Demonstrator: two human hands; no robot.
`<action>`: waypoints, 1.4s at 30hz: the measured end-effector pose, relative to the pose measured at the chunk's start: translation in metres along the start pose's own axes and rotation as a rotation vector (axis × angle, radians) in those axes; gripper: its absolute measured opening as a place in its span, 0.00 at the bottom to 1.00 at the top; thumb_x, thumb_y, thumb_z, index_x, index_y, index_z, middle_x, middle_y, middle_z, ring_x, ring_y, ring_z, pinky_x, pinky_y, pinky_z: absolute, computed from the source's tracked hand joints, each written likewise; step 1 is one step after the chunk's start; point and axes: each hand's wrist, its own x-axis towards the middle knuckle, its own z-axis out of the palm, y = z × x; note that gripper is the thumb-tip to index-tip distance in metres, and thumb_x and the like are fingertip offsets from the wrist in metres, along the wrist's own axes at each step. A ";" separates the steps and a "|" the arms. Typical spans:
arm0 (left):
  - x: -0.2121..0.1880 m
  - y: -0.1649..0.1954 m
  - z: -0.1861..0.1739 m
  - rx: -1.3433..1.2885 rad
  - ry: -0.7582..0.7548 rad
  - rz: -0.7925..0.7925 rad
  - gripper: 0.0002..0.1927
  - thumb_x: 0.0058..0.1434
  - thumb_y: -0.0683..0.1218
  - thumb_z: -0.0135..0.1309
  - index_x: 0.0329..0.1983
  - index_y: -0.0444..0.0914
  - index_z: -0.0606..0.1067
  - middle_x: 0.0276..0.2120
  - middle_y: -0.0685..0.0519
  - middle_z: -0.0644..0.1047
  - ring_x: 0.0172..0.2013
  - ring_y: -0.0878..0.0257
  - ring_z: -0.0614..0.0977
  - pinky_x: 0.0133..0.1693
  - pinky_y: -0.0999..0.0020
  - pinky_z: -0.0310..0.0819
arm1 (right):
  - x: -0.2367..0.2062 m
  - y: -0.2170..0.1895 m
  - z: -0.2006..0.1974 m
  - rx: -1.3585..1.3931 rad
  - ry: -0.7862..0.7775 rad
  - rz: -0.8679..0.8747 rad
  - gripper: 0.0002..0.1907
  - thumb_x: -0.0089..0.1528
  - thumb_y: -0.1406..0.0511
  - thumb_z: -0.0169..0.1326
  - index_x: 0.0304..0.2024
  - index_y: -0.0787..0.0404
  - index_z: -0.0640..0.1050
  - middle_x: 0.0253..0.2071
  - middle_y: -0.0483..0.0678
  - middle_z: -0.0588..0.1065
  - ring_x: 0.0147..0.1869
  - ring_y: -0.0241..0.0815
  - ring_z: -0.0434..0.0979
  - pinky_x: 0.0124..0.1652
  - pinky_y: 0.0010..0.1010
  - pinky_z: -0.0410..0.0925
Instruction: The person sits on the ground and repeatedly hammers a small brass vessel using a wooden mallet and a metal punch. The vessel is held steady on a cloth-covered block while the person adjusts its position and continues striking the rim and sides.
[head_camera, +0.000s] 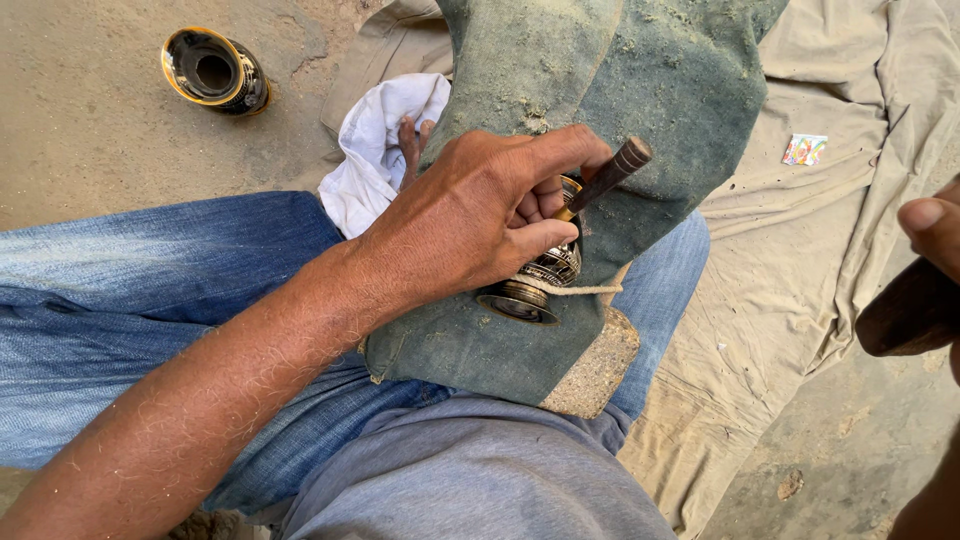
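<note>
Frame centre: the brass vessel (535, 285) sits under the left hand (470, 220), clenched around a wooden-handled tool (610, 172) against it. Right hand (935, 235), right edge, grips a dark handle (905, 315).

I sit on a bare, sandy dirt floor (90, 130), which fills the upper left of the frame and shows again at the lower right, scattered with small stones. A crumpled beige cloth (800, 250) lies spread over the ground across the right side and up to the top edge, dusty and creased into folds, with a small colourful wrapper (805, 149) on it at the upper right. The light is bright, even daylight with soft shadows.
</note>
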 end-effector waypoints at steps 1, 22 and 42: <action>0.001 0.003 -0.001 0.005 0.002 0.007 0.26 0.60 0.42 0.67 0.59 0.42 0.71 0.30 0.55 0.78 0.30 0.66 0.84 0.31 0.70 0.79 | 0.000 -0.006 0.001 -0.028 -0.025 -0.017 0.31 0.64 0.64 0.62 0.67 0.67 0.71 0.39 0.56 0.77 0.41 0.45 0.81 0.40 0.36 0.76; -0.080 0.036 0.021 0.257 0.174 -0.035 0.16 0.51 0.42 0.61 0.42 0.34 0.75 0.36 0.47 0.73 0.37 0.49 0.77 0.39 0.58 0.71 | -0.125 0.027 0.181 1.064 -0.069 0.449 0.19 0.55 0.76 0.63 0.48 0.68 0.77 0.28 0.46 0.77 0.25 0.36 0.74 0.26 0.27 0.69; -0.066 0.056 0.039 0.480 -0.105 0.293 0.15 0.56 0.39 0.58 0.48 0.35 0.78 0.33 0.52 0.71 0.38 0.57 0.77 0.40 0.60 0.73 | -0.113 0.031 0.179 0.998 -0.162 0.499 0.23 0.56 0.73 0.63 0.55 0.67 0.77 0.26 0.45 0.75 0.20 0.33 0.72 0.20 0.23 0.65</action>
